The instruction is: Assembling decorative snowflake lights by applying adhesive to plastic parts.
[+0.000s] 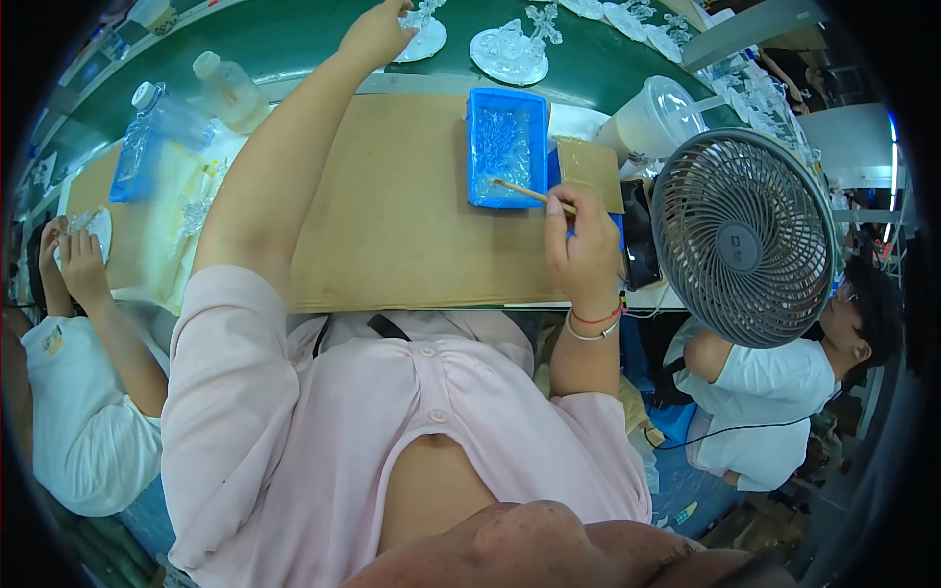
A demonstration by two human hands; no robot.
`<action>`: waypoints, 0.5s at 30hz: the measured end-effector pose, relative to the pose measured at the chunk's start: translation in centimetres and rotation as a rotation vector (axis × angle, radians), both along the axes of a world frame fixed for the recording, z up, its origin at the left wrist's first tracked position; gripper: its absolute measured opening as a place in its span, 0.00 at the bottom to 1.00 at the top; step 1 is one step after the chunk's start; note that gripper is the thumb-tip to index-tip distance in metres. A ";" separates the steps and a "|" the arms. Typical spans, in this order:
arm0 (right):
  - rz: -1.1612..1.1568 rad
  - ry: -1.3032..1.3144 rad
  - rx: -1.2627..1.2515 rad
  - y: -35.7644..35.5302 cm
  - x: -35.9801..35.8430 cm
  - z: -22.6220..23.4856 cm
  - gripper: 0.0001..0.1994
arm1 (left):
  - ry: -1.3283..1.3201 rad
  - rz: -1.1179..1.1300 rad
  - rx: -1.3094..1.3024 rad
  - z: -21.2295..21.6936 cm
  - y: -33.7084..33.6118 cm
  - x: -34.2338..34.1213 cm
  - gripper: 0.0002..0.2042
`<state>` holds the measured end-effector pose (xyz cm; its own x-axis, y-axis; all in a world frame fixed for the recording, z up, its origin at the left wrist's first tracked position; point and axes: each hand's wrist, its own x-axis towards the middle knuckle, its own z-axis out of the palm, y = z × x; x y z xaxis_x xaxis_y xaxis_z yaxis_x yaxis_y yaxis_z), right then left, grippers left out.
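My left hand (377,34) reaches far forward over the green belt (294,39) and closes on a clear crystal ornament on a round base (421,34). My right hand (580,245) rests at the right edge of the brown cardboard mat (392,206) and grips a thin wooden stick (524,191). The stick's tip points into a blue plastic tray (506,147) that holds small clear crystal pieces. Another clear ornament on a round base (510,51) stands on the belt just right of my left hand.
A grey desk fan (743,240) stands right of my right hand, with a white lidded tub (652,120) behind it. Plastic bottles (172,118) stand at left. Other people sit on both sides, one at left (74,265) handling a clear piece. More ornaments (637,20) line the belt.
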<state>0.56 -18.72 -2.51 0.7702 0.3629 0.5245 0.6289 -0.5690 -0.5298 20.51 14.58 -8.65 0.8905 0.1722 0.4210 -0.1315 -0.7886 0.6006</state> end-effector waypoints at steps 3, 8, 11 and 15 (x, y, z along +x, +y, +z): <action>0.034 0.087 0.057 1.2 0.5 0.7 0.04 | 0.009 0.002 0.018 -3.1 0.0 1.5 0.24; -0.063 0.162 0.132 0.8 1.4 0.2 0.05 | 0.169 0.016 -0.133 -0.1 -5.1 1.2 0.22; -0.046 0.077 0.102 1.2 1.7 -0.3 0.06 | 0.162 0.053 -0.315 -0.2 -5.2 1.8 0.17; -0.010 -0.102 0.091 1.5 1.2 -0.5 0.05 | 0.050 0.121 0.001 0.0 -6.1 2.8 0.13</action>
